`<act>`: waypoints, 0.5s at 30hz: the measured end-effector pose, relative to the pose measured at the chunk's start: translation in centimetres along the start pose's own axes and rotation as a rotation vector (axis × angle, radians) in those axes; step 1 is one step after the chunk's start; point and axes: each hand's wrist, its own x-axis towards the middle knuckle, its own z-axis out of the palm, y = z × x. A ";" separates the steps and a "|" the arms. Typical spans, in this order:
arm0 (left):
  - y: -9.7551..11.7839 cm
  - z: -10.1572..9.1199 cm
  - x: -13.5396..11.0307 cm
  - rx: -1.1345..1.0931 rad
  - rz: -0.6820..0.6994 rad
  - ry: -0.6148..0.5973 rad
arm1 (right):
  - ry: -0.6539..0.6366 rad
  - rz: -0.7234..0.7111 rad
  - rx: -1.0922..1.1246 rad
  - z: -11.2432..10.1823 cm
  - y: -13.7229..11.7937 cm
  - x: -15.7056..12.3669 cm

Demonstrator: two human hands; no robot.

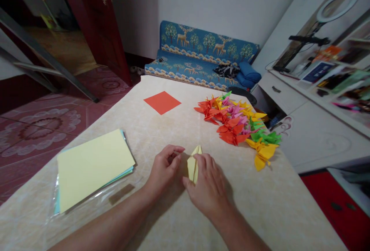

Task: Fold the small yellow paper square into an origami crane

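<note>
A pale yellow folded paper (191, 169) lies on the table, narrow and pointed at its far end, with a crease down its length. My right hand (208, 184) rests over its right side, thumb at the near end and fingers along the edge, gripping it. Just left of the paper is my left hand (165, 166), its fingers loosely curled with a gap between thumb and forefinger and nothing visible in them. Beyond the hands, a square red paper (162, 102) lies flat. Several folded paper cranes (232, 129) in red, pink, yellow, green and orange are heaped at the right.
At the left, a stack of coloured paper (95, 168) with yellow on top lies on a clear plastic sleeve (100, 194). The cloth-covered table (138, 128) narrows toward a blue patterned sofa (190, 66). A white cabinet (318, 135) stands to the right.
</note>
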 end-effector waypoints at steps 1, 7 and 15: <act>0.0 0.0 0.0 0.003 0.002 -0.002 | -0.018 -0.018 -0.013 0.0 -0.4 -0.2; -0.3 -0.1 0.1 0.019 0.021 -0.010 | -0.032 -0.033 0.026 -0.3 0.4 -0.2; 0.7 0.0 0.0 -0.181 -0.106 0.028 | 0.050 0.431 1.021 -1.2 4.4 1.8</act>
